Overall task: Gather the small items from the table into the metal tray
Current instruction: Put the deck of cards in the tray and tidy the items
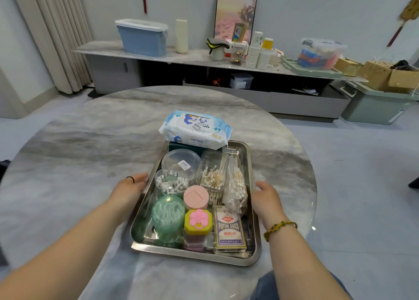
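Both hands loose-fingered, grasping nothing: our left hand [130,187] touched left rim of metal tray [195,255], right hand [266,196] lay just beside right rim. Tray sat packed on table [90,152] before us. We judged it stiff, slippery, top-heavy; wipes pack [196,129] might slide. Hold under side rims.

Metal tray [141,218] holds swab jars [172,183], playing cards [230,228], and wipes [196,129] apparently propped atop.
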